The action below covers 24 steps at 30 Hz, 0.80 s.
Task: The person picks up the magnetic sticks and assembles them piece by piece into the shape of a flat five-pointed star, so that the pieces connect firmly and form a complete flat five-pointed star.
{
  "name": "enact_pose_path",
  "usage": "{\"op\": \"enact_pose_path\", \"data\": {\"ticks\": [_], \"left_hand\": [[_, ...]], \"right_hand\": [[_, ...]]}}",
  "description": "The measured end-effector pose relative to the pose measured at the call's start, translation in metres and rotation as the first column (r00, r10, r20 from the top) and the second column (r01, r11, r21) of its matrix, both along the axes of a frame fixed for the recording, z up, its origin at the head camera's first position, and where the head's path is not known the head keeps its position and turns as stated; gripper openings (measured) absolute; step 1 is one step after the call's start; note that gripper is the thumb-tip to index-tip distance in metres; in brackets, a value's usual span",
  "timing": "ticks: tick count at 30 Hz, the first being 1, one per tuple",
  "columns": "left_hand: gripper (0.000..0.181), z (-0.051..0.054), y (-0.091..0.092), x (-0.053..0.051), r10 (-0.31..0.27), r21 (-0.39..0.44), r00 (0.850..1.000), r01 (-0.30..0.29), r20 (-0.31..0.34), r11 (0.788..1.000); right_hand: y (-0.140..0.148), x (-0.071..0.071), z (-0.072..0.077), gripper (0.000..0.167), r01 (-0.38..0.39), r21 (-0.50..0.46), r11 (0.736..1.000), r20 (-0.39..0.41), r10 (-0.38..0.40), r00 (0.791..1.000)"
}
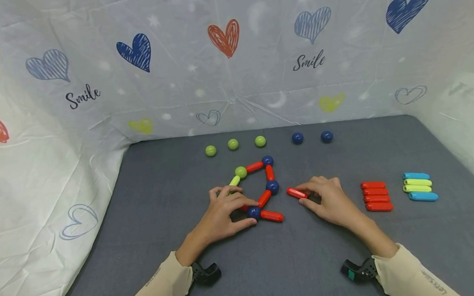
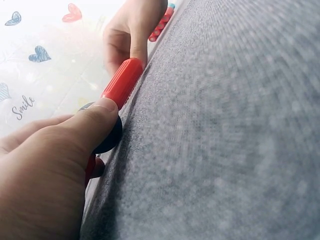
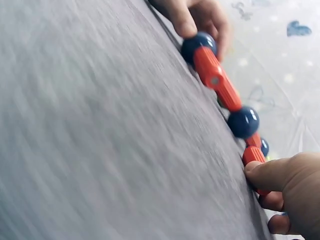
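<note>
My left hand (image 1: 227,210) pinches a dark blue ball (image 1: 254,213) between thumb and fingers. From that ball a red rod (image 1: 272,216) sticks out to the right, and another red rod (image 1: 264,199) leads up to a second blue ball (image 1: 272,187). The linked rods and balls form a loop with a third blue ball (image 1: 267,160) and a green ball (image 1: 241,172); a yellow-green rod (image 1: 234,180) runs partly under my left fingers. To the right of the loop, my right hand (image 1: 328,199) pinches a loose red rod (image 1: 297,193), its tip apart from the blue balls.
Along the back lie loose green balls (image 1: 233,144) and two blue balls (image 1: 326,137). At the right, a stack of red rods (image 1: 377,198) lies beside blue and yellow rods (image 1: 418,188). A printed white curtain (image 1: 225,86) hangs behind the grey table (image 1: 307,260).
</note>
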<state>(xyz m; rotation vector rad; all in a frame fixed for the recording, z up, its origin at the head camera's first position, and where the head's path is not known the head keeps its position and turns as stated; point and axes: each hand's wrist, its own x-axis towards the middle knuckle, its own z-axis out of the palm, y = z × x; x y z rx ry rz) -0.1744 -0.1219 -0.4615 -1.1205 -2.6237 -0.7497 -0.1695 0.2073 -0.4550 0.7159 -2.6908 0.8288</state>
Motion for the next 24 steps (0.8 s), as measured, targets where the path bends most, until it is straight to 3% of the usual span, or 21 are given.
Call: {"op": "enact_pose_path", "data": {"ticks": [10, 24], "left_hand": [[0.037, 0.0, 0.0, 0.0, -0.001, -0.011, 1.0, 0.0, -0.026, 1.0], [0.037, 0.0, 0.002, 0.002, -0.007, -0.015, 1.0, 0.007, -0.018, 1.0]], "right_hand": [[-0.018, 0.008, -0.005, 0.029, -0.021, -0.022, 1.0, -0.067, 0.02, 0.998], [-0.025, 0.012, -0.008, 0.034, -0.013, -0.062, 0.998, -0.035, 0.011, 0.999]]}}
